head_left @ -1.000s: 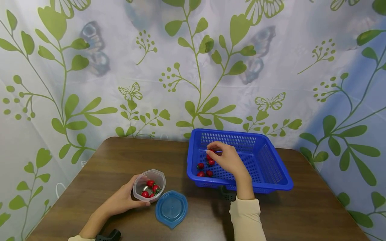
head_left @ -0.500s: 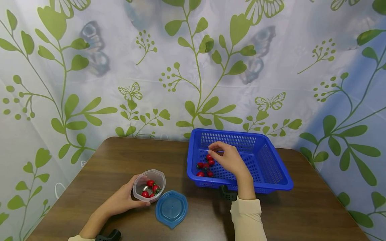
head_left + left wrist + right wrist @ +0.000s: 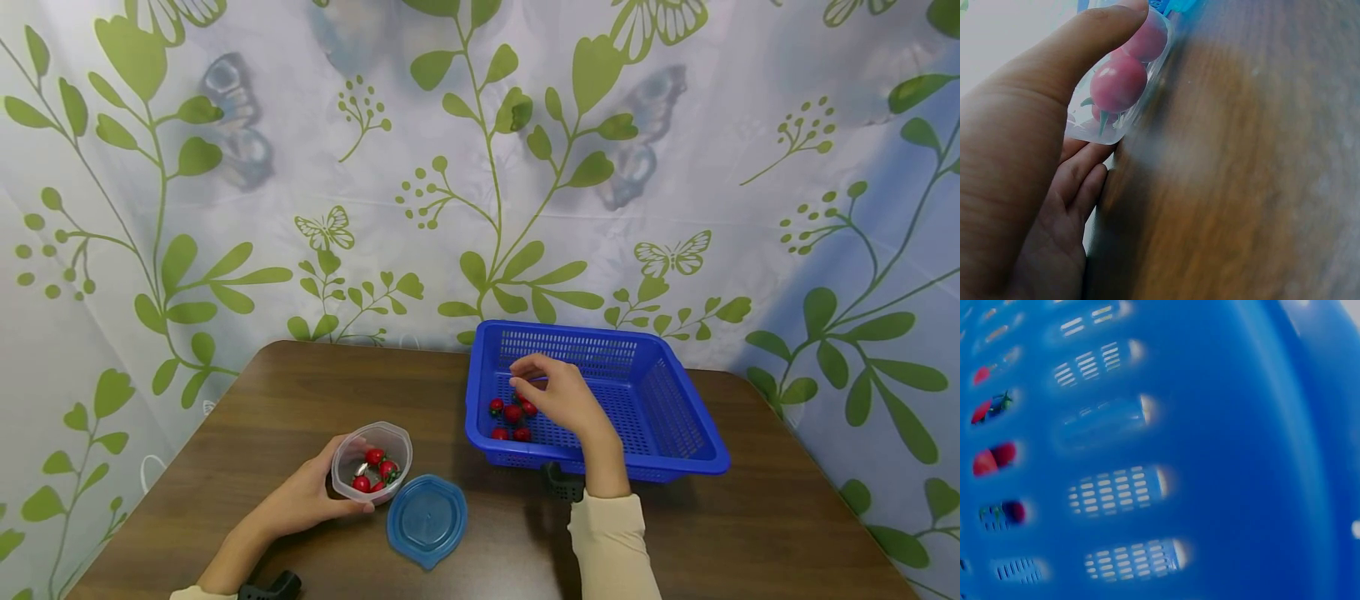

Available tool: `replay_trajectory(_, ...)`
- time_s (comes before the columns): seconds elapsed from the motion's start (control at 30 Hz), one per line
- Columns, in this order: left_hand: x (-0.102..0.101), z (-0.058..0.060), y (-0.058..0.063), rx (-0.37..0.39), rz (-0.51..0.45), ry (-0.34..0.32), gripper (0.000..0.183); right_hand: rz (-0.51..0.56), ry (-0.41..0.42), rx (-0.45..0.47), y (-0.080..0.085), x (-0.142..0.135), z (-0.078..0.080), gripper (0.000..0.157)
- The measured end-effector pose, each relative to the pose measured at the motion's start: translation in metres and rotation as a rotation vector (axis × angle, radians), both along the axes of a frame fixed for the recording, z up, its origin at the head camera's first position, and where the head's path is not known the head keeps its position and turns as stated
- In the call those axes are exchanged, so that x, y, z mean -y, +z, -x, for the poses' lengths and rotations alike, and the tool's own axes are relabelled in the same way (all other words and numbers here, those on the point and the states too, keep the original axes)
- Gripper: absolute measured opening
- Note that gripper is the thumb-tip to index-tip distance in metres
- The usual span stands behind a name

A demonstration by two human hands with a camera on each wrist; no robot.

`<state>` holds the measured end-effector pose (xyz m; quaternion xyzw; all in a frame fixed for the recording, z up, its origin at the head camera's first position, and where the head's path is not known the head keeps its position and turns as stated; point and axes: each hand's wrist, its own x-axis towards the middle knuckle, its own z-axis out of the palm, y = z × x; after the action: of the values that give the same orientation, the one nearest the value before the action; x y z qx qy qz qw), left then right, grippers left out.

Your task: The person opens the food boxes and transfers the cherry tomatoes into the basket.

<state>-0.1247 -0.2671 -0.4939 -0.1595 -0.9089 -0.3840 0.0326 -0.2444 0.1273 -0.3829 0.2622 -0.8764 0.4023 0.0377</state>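
Observation:
My left hand (image 3: 307, 496) grips a small clear plastic container (image 3: 347, 454), thumb on the near side and fingers behind. Several cherry tomatoes (image 3: 387, 470) lie in it; the left wrist view shows some red tomatoes (image 3: 1119, 84) through its wall, below my thumb (image 3: 1094, 34). My right hand (image 3: 558, 396) hangs inside the blue basket (image 3: 678, 392), fingers bent, with a gap between thumb and forefinger and nothing visible in it. Right below it are several tomatoes (image 3: 513, 414), one partly hidden by the hand. The right wrist view shows basket wall (image 3: 1222, 456) and no hand.
A blue lid (image 3: 427, 518) lies on the brown wooden table (image 3: 495, 533) between the container and the basket. Behind the table hangs a leaf-patterned curtain (image 3: 360, 167). The basket stands near the table's back edge.
A second ago a tomato was at my right fingertips; now it lies among the others in the basket's left part. The right hand shifts slightly right, then back left. The left hand stays put.

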Motion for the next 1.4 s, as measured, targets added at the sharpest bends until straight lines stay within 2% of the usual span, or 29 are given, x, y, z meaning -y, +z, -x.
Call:
replay_trajectory(0.8, -0.001, 0.0, 0.0, 0.019, -0.008, -0.006, 0.091, 0.037, 0.089, -0.04, 0.003, 0.028, -0.007, 0.028)
replay_trajectory(1.13, -0.001, 0.0, 0.001, 0.017, -0.01, -0.002, 0.091, 0.008, 0.15, -0.089, 0.004, 0.046, -0.014, 0.027)
replay_trajectory(1.4, -0.001, 0.0, 0.0, 0.02, -0.007, -0.003, 0.093, 0.0, 0.151, -0.094, 0.003, 0.048, -0.015, 0.026)
